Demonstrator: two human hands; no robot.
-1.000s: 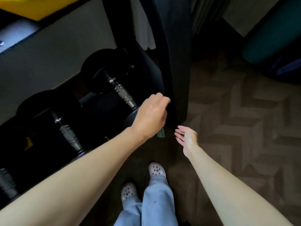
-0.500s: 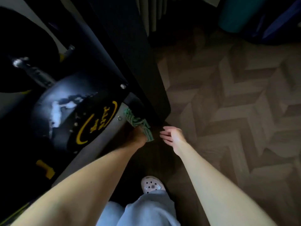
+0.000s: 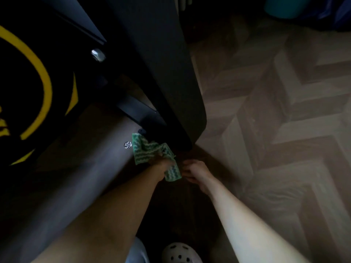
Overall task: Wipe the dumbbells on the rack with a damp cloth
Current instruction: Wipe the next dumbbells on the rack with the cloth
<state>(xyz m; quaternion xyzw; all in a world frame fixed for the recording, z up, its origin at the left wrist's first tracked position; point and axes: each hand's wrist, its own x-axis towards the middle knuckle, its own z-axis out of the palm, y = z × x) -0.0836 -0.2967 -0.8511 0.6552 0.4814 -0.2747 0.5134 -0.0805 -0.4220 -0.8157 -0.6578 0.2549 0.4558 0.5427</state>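
- Left hand (image 3: 161, 167): its fingers are mostly buried in the cloth (image 3: 147, 150) it grips, so only the back and wrist show.
- Cloth: its middle is covered by the left hand.
- Right hand (image 3: 197, 172): it is in deep shadow. Whether its fingertips touch the cloth, and how far they curl, cannot be told.
- Logo (image 3: 44, 88): yellow, cut off by the left edge and smeared. It is unreadable.
- Bolt (image 3: 98, 55): blurred.
- Ring (image 3: 127, 144): it lies just beside the cloth and is too small to identify.
- Shoe (image 3: 180, 252): cut off by the bottom edge.
- Teal thing (image 3: 281, 6): cut off by the top edge and unidentifiable.
- Post (image 3: 171, 73): black. It runs out past the top edge.
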